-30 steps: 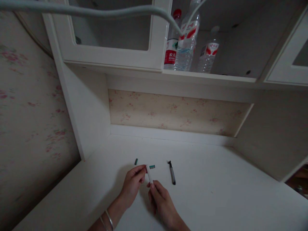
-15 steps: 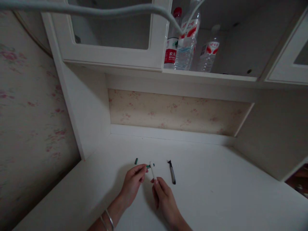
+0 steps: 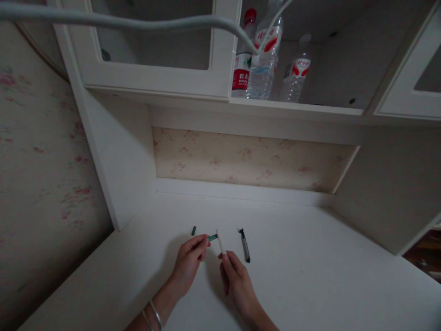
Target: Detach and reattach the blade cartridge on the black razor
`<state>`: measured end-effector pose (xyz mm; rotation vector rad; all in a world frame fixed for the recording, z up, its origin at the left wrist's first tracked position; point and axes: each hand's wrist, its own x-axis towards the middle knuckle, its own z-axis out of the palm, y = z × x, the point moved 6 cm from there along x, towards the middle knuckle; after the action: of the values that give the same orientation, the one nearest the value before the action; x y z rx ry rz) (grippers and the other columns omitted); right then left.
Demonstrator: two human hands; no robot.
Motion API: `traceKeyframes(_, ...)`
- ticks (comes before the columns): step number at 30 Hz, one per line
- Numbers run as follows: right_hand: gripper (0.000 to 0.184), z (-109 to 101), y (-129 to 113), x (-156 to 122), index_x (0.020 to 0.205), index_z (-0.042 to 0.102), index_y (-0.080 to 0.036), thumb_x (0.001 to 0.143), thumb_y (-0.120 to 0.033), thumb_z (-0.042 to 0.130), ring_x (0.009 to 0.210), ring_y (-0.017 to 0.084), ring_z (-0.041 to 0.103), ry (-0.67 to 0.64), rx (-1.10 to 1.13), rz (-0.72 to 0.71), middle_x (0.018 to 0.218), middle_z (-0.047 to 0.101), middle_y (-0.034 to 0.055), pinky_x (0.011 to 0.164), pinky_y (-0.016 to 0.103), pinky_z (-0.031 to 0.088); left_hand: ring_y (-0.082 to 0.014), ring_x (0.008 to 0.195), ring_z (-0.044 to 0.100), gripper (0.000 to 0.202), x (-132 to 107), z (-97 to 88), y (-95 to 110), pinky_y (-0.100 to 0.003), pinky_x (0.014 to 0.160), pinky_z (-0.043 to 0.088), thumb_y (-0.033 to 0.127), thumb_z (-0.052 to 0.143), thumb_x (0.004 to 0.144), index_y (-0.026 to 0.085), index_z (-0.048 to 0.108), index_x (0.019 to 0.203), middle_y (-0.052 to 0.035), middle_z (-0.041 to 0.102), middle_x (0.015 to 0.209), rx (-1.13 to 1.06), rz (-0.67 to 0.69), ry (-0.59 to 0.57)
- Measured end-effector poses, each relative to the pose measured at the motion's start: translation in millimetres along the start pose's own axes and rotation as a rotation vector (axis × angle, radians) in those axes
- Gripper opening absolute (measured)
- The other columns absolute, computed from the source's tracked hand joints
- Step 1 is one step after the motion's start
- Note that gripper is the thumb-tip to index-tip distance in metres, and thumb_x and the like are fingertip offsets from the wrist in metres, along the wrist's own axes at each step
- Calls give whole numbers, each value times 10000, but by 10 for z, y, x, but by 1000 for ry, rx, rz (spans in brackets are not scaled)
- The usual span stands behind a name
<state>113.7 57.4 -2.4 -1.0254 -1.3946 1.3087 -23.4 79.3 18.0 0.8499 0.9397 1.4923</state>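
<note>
Pinched in my left hand [image 3: 188, 257] is a thin green stick-like thing [image 3: 212, 237] with a dark tip, which points right. The tip is close beside a slim white stick [image 3: 221, 241]; I cannot tell whether they touch. My right hand [image 3: 236, 280] is closed round the lower end of the white stick, which leans up and slightly left. A small dark green piece [image 3: 194, 230], like a cap, lies on the white desk [image 3: 292, 285] beyond my left hand. To the right lies a black and grey pen-like tool [image 3: 245, 246] with a small forked end.
Above the desk hangs a white cabinet [image 3: 151, 80] with a glass door. Its open shelf holds plastic bottles [image 3: 263, 69]. A pale cable [image 3: 138, 23] crosses the top of the view. Desk side panels [image 3: 113, 156] stand left and right, and flowered wallpaper [image 3: 217, 158] covers the back.
The white stick and my right hand have shifted slightly right. The green thing's end, earlier showing past the white stick, is now at its left side. The view has tilted slightly.
</note>
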Motion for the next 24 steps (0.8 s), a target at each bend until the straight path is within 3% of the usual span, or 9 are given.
traceKeyframes(7, 426, 142, -24, -55, 927, 538, -169, 910, -567, 386, 359, 58, 282, -149, -25, 3, 483, 384, -84, 327, 172, 194, -67, 558, 387, 308, 11, -10, -17, -200, 517, 307, 354, 741, 655, 143, 720, 879, -34, 630, 760, 6, 27, -14)
traceKeyframes(12, 455, -56, -34, 20, 915, 553, -171, 867, -606, 428, 391, 69, 334, 40, 16, 2, 542, 395, -69, 317, 160, 274, -65, 544, 382, 330, 5, -7, 18, -201, 507, 304, 373, 739, 652, 124, 712, 867, -38, 614, 729, 31, 18, 0)
traceKeyframes(18, 439, -605, -168, 174, 965, 598, -169, 846, -575, 480, 424, 76, 395, 223, -70, -71, 653, 455, -35, 350, 183, 347, -58, 541, 383, 316, 30, -46, 24, -203, 507, 295, 347, 751, 646, 119, 712, 861, -40, 614, 739, -10, 37, 25)
traceKeyframes(22, 493, -1213, -182, 249, 1211, 555, -168, 866, -507, 456, 495, 109, 471, 365, -261, -72, 764, 545, 8, 442, 222, 414, -59, 543, 375, 294, 33, -34, 20, -204, 506, 286, 345, 742, 661, 136, 713, 866, -30, 612, 732, -23, 32, 17)
traceKeyframes(24, 499, -1546, -165, 270, 1263, 531, -165, 890, -465, 392, 595, 146, 559, 424, -505, -37, 896, 616, 53, 529, 248, 462, -60, 545, 377, 291, 32, -29, 16, -203, 506, 284, 340, 742, 660, 144, 714, 873, -27, 614, 738, -20, 28, 16)
